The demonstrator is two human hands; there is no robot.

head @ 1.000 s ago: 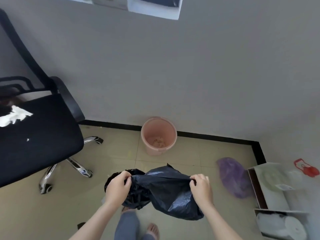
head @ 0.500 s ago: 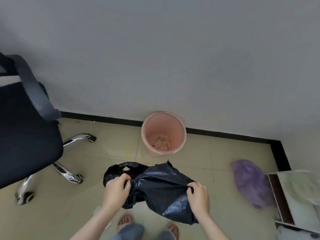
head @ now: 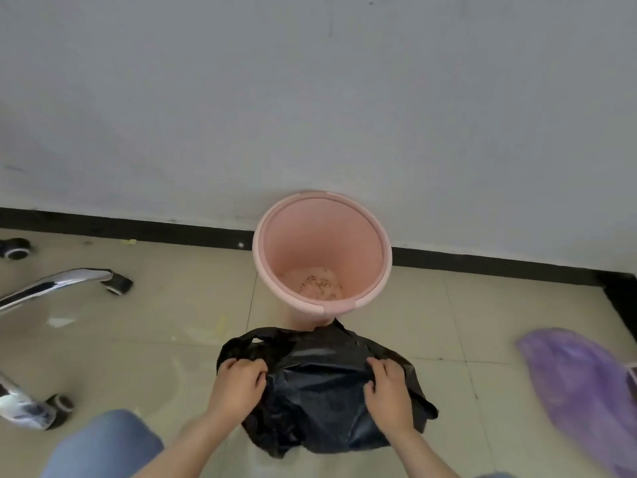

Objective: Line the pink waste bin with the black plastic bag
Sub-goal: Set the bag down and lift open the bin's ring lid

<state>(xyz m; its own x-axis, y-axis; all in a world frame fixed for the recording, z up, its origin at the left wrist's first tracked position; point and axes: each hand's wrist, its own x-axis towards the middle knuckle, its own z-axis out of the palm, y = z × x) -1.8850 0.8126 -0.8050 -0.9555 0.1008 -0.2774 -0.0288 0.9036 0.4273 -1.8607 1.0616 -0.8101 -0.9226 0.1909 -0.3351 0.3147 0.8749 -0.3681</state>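
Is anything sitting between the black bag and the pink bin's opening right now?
Nothing visible blocks it. Both hands, left hand and right hand, hold the black bag just in front of the pink bin, whose mouth is open. Some debris lies at the bin's bottom. The purple bag lies well off to the right.

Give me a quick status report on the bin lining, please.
Left hand and right hand both gripping the black bag. Bag still outside the pink bin, bunched. Crumbs in bin bottom; nothing blocking.
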